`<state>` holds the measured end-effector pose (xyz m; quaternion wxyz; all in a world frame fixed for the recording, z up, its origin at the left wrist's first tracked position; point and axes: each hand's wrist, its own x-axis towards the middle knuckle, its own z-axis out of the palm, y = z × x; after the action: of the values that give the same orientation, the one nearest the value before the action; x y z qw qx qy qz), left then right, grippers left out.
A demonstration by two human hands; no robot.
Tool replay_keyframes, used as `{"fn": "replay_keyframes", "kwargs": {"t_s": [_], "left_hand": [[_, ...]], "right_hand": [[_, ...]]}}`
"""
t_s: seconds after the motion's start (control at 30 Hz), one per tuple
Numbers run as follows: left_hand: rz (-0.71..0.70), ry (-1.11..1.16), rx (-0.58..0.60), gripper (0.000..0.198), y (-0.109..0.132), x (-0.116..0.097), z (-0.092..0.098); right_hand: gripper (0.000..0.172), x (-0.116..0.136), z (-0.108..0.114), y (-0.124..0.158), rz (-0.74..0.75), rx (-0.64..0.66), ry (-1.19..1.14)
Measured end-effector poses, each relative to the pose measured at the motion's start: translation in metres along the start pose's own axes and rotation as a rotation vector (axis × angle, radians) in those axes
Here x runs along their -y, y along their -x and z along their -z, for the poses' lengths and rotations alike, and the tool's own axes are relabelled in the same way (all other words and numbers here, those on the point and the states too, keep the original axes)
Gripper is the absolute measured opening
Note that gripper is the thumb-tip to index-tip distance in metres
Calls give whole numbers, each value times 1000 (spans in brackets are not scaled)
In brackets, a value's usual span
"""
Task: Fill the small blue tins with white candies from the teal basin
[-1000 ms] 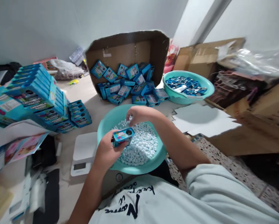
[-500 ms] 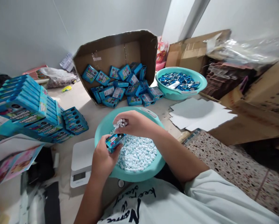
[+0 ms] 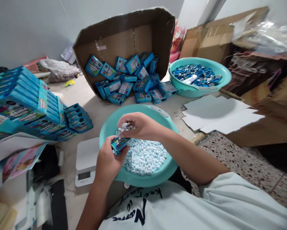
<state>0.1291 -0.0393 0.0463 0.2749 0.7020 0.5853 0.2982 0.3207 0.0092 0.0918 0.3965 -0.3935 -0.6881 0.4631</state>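
Note:
Over a turquoise basin [image 3: 107,123], my left hand [image 3: 109,159] grips a small blue candy box [image 3: 119,145] tilted near the basin's left side. Cupped just above that box is my right hand [image 3: 139,126], its fingers curled round a handful of small white candies [image 3: 126,126]. Some of them lie right at the top of the box, partly hidden by the fingers. A broad layer of loose white and pale blue candies [image 3: 145,156] covers the bottom of the basin.
A white scale [image 3: 87,156] stands left of the basin. Stacked blue boxes [image 3: 23,102] rise at the left. Behind, a cardboard carton [image 3: 114,35] on its side holds more boxes. A second basin [image 3: 196,91] contains blue tins or lids, near white card sheets [image 3: 220,111].
The camera view has shifted and come somewhat closer. My hands keep nearly the same pose, box in the left and candies in the right.

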Motion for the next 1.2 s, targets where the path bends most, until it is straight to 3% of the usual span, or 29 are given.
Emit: {"fn": "replay_keyframes", "kwargs": {"t_s": [0.27,0.67,1.2], "left_hand": [[28,7,15,49,1,-1,1],[42,40,25,48,2,0,1],[-31,30,2,42,1,3,-2]], "right_hand": [[20,3,2,1,65,52,-2],[20,3,1,1,108,25,-38],[21,7,4,2,149,68,51]]}}
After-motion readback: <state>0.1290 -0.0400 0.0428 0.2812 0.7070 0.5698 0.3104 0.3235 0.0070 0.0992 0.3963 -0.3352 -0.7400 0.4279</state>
